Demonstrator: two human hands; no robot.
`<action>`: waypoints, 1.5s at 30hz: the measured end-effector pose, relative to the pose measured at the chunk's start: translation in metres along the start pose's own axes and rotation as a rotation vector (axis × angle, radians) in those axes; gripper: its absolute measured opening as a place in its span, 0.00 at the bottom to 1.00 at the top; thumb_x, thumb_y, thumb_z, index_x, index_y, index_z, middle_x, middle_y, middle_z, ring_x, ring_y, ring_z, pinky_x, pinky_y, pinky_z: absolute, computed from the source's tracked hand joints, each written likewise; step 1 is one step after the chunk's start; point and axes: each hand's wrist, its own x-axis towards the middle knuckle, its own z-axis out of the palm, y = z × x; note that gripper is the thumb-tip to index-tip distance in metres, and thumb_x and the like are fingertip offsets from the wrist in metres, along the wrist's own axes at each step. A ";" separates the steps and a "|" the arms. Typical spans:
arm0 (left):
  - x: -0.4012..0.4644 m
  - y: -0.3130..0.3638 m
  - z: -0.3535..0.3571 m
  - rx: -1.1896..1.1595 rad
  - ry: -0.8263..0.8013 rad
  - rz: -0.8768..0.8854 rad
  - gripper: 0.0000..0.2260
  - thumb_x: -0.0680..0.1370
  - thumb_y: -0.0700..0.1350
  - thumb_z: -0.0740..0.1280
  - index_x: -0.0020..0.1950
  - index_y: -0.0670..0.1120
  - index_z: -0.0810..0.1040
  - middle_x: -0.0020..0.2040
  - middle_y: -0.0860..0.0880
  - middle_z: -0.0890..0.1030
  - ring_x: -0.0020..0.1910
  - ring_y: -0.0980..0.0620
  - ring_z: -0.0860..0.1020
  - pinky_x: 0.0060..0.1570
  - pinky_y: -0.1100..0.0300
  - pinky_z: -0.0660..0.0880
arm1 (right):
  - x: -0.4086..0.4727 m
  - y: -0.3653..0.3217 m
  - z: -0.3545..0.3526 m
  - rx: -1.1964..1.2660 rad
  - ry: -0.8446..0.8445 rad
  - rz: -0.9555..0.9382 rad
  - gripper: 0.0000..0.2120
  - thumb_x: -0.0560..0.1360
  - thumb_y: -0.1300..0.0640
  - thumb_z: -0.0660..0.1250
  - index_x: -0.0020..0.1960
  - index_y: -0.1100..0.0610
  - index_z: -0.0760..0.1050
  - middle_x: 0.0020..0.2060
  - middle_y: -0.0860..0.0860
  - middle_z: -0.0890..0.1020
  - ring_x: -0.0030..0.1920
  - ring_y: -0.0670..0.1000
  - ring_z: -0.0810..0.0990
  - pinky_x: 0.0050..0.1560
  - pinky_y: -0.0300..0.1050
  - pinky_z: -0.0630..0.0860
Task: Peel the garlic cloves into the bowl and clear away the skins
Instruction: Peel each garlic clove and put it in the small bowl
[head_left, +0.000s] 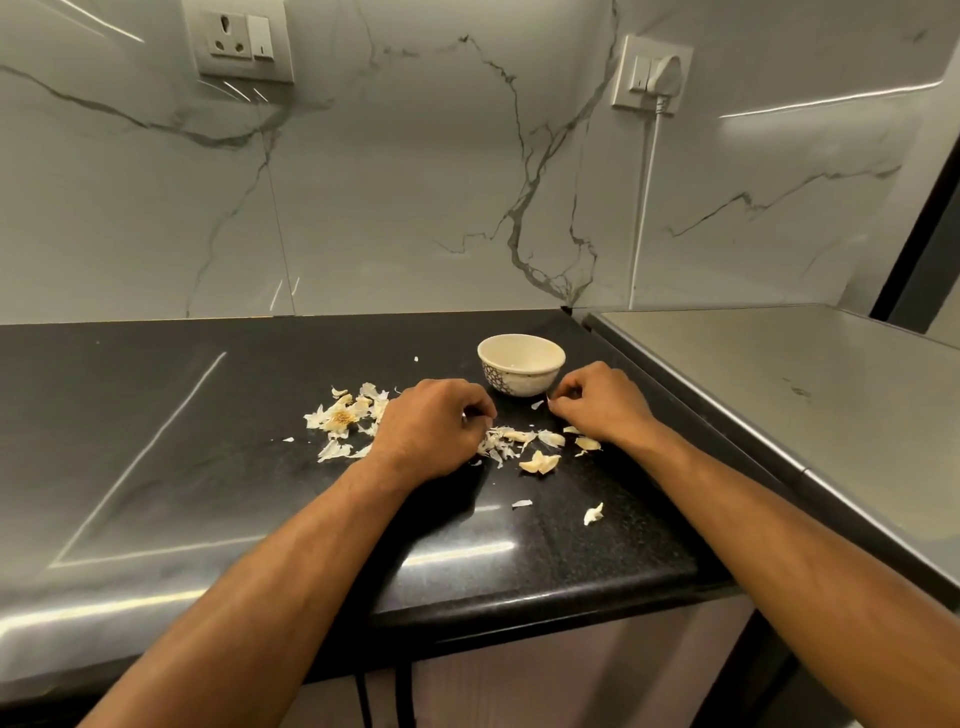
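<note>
The bowl (521, 364) was cream with a dark pattern, the counter (208, 415) black, the skins (345, 418) pale.

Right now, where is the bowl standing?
In the head view the bowl stands on the black counter, right of centre, just behind the two hands and near the steel surface.

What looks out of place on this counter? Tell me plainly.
Garlic skins lie scattered over the black counter, left of the left hand and between both hands. Two stray bits sit near the front edge. The bowl stands upright. Nothing looks damaged.
</note>
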 end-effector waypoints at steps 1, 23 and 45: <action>0.000 0.000 0.000 -0.004 0.000 0.002 0.05 0.76 0.47 0.68 0.49 0.56 0.82 0.46 0.59 0.83 0.48 0.56 0.80 0.49 0.52 0.78 | 0.000 0.000 0.000 0.018 -0.002 0.005 0.03 0.75 0.55 0.70 0.46 0.49 0.83 0.43 0.46 0.84 0.44 0.46 0.81 0.45 0.44 0.77; 0.002 -0.007 0.001 -0.432 0.166 0.073 0.02 0.74 0.45 0.73 0.46 0.49 0.84 0.37 0.55 0.83 0.36 0.54 0.81 0.42 0.48 0.80 | -0.032 -0.044 0.006 1.069 -0.084 -0.013 0.03 0.72 0.62 0.73 0.45 0.61 0.84 0.40 0.61 0.86 0.37 0.54 0.84 0.40 0.44 0.81; -0.001 -0.002 0.005 -0.431 0.229 0.151 0.04 0.75 0.40 0.72 0.48 0.47 0.85 0.36 0.50 0.84 0.33 0.46 0.81 0.37 0.47 0.79 | -0.042 -0.044 0.006 1.199 -0.090 -0.037 0.02 0.71 0.64 0.72 0.43 0.63 0.83 0.34 0.58 0.85 0.33 0.51 0.83 0.37 0.43 0.81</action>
